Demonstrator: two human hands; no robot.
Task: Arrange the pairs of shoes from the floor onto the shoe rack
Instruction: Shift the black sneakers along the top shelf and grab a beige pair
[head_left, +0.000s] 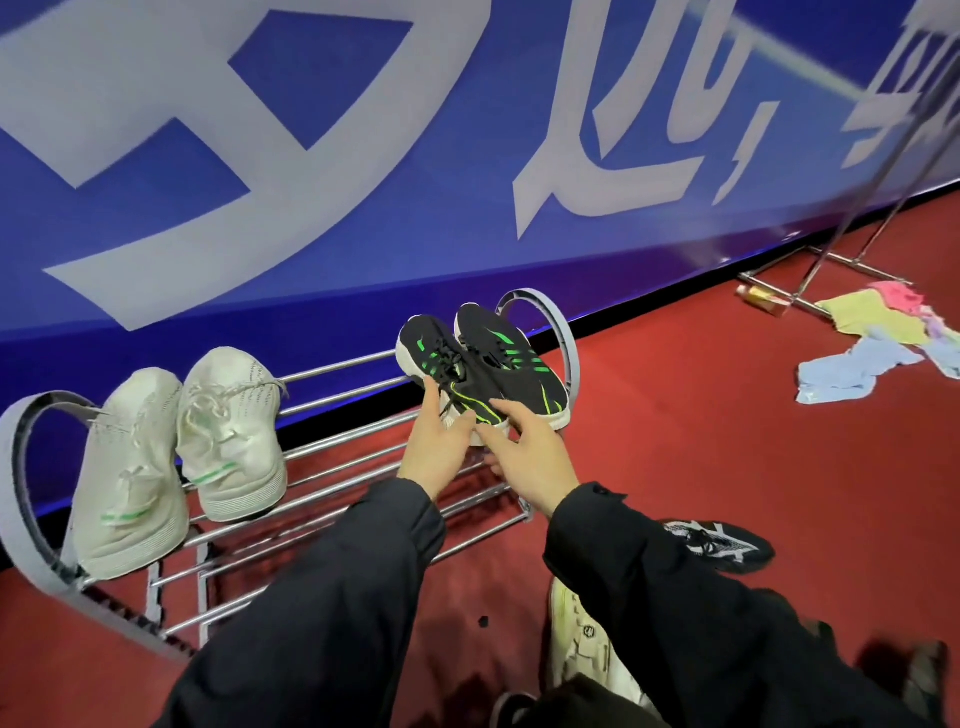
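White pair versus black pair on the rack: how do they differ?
The white pair has faint green stripes; the black pair has bright green ones. The white pair sits at the rack's left end, untouched; the black pair is at the right end with the left hand and right hand on it. Both lean toes-up.

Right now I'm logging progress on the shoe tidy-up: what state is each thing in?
White shoes: resting on the rack's left end, toes up.
Black and green shoes: at the rack's right end, both hands on them.
Left hand: grip on a black shoe's heel.
Right hand: fingers on the shoes.
Shoe rack: middle rails bare.
Black and white shoe: on the floor.
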